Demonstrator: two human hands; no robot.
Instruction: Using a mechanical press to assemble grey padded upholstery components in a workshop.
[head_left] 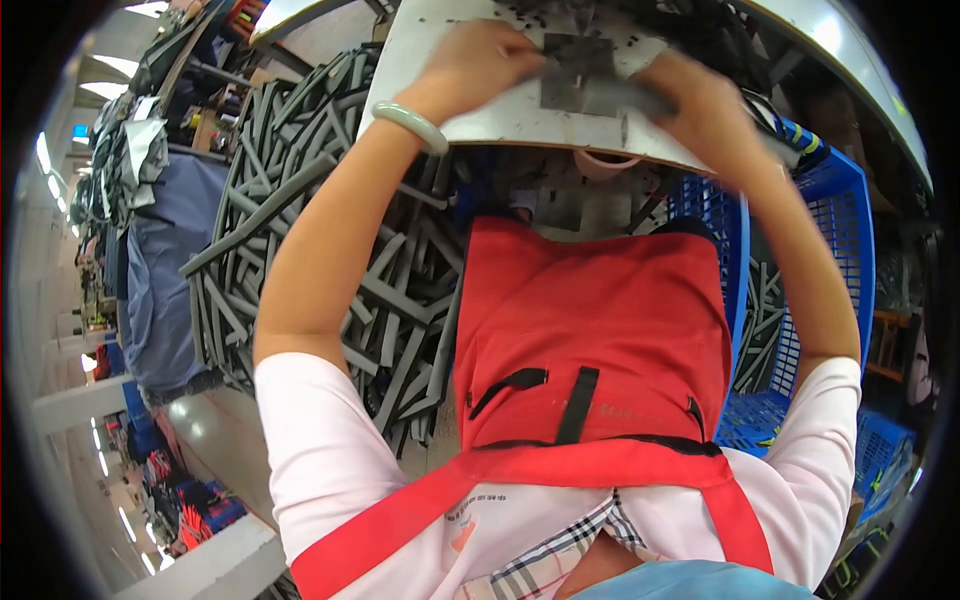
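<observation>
My left hand (478,62) and my right hand (700,105) reach out onto a pale work table (420,40) at the top of the view. Between them lies a flat dark grey piece (578,75). Both hands touch its edges, and motion blur hides the fingers, so the grip is unclear. A pale green bangle (410,124) sits on my left wrist. Small dark scraps (530,12) are scattered over the table behind the piece.
A big heap of grey strips (300,200) lies to my left. A blue plastic crate (800,290) holding more grey strips stands at my right. A red apron (590,330) covers my lap. Shelves and bundles line the far left.
</observation>
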